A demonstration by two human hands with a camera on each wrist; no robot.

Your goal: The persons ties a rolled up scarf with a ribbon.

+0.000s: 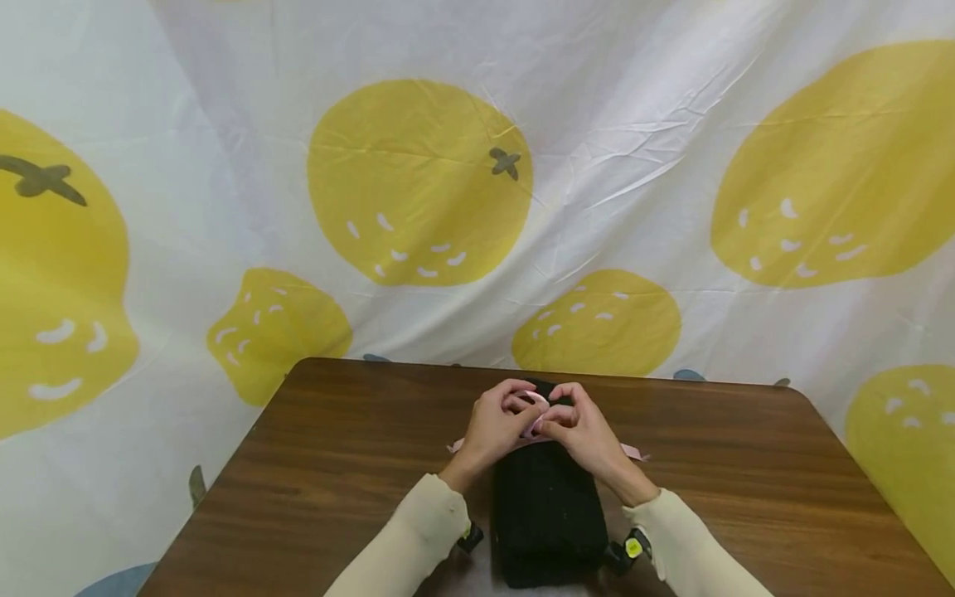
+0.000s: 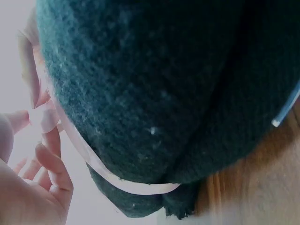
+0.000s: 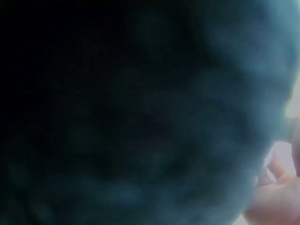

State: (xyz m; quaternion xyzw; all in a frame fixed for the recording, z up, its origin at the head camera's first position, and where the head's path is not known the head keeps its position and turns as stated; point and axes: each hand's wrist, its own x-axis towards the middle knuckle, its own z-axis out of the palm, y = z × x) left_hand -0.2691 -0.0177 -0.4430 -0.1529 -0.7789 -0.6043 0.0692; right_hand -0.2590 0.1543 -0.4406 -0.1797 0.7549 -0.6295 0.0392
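Observation:
A dark, fuzzy knit fabric bundle [image 1: 548,510], folded into a long block, lies on the table between the forearms. Around its far part runs a pink ribbon [image 2: 145,189], seen as a flat band in the left wrist view. Over the top of the bundle, my left hand [image 1: 488,427] pinches the ribbon near a small raised loop. Facing it, my right hand [image 1: 593,444] pinches the ribbon with thumb and fingers, the fingertips of both hands close together. Pink ends stick out past each wrist. Blurred dark knit fills most of the right wrist view.
The brown wood-grain table [image 1: 358,448] extends on both sides of the bundle. Behind it hangs a white cloth [image 1: 612,191] printed with yellow fruit. Small dark devices [image 1: 470,537] sit at the wrists, close beside the bundle.

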